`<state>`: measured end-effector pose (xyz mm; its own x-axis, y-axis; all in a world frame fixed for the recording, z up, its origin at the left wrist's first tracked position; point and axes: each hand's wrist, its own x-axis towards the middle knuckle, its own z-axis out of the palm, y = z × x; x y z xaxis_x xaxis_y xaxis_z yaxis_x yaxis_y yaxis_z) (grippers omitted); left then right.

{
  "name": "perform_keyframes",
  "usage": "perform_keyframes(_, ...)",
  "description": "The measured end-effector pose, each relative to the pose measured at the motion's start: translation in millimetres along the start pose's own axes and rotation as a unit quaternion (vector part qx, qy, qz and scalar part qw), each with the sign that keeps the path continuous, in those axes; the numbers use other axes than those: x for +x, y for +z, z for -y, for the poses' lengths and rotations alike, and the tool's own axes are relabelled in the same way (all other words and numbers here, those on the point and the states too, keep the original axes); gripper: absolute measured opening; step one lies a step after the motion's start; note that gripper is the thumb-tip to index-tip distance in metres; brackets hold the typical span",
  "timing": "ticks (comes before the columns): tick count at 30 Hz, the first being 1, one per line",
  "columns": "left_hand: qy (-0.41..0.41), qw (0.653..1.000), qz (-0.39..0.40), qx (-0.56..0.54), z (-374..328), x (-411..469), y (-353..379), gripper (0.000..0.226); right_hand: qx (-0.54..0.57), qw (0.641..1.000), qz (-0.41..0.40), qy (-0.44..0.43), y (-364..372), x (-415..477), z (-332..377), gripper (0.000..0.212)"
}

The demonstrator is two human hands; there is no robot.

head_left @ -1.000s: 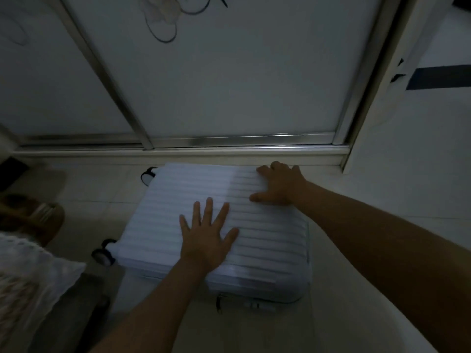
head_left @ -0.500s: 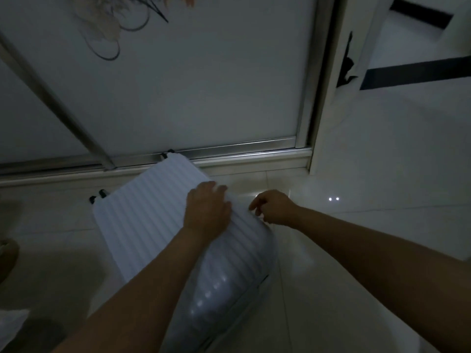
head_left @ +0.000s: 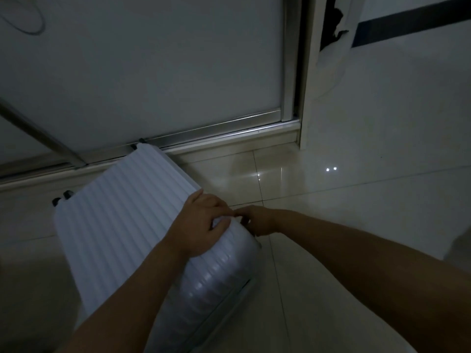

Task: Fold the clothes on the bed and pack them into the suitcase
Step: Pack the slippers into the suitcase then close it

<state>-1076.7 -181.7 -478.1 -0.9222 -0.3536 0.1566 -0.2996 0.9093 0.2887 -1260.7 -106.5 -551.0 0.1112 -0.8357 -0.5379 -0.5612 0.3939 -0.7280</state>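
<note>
- Head view: the left hand (head_left: pixel 201 222) lies on the closed white ribbed suitcase (head_left: pixel 122 225), fingers curled over its right edge, gripping the shell.
- The right hand (head_left: pixel 256 222) meets it at that edge with fingers curled; too dark to tell whether they pinch anything.
- The suitcase lies flat on the glossy tiled floor (head_left: pixel 344 250), wheels (head_left: pixel 61 198) towards the sliding door (head_left: pixel 153 72).
</note>
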Motion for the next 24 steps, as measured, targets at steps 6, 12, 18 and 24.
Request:
perform_keyframes(6,0.002,1.0,-0.004,-0.007,0,-2,-1,0.029,-0.011,0.996,0.073,0.055,2,-15,1,0.07)
perform_keyframes(12,0.002,1.0,0.016,0.013,-1,-3,-3,0.038,-0.144,0.983,0.083,0.072,0,-29,5,0.042)
perform_keyframes(18,-0.014,0.998,0.034,0.056,-35,-19,-6,0.062,-0.32,0.945,0.044,0.049,11,-50,1,0.032)
perform_keyframes(24,0.022,0.985,0.094,0.14,-43,-32,5,0.089,-0.34,0.935,-0.091,0.035,53,-80,-9,0.031)
